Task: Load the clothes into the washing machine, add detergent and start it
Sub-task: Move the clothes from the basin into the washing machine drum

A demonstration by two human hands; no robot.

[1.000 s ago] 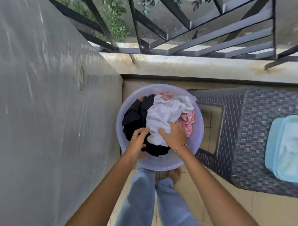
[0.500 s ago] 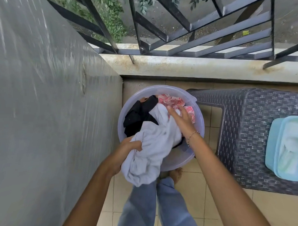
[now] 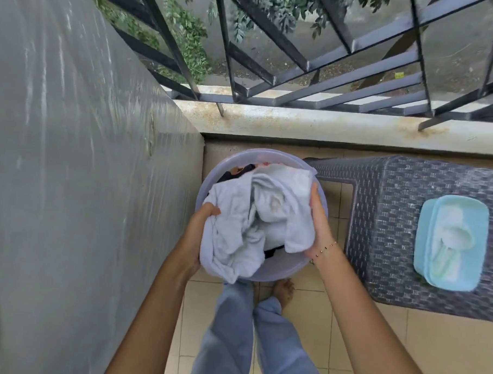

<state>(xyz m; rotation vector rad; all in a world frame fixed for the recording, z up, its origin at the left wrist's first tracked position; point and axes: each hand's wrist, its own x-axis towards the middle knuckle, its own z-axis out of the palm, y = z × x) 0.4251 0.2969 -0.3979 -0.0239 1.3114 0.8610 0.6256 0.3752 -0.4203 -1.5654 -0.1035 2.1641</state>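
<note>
white garment (image 3: 261, 215) is bunched up over the purple basin (image 3: 292, 269), held between both hands. bottom fold hangs past the near rim. left grip (image 3: 201, 230) is closed on the left edge, fingers curled over the cloth. right grip (image 3: 320, 226) has the right edge, fingers laid up the side, thumb buried in the folds, so i read it as a pinch. dark clothes (image 3: 234, 172) and a bit of pink cloth (image 3: 264, 164) sit underneath in the basin, mostly hidden. basin is on the floor tiles, hard against the woven bench (image 3: 393, 221). light blue tub (image 3: 452, 241) is on the bench top, contents unclear. washer not in view.

handling: soft, light, limp, and it looks dry. nothing fragile, zero stiffness, so it will sag and trail. gather the loose tail into a bundle before carrying, or it snags the rim or drags the dark pieces out. take it by a fistful of the bulk, not by a corner.
</note>
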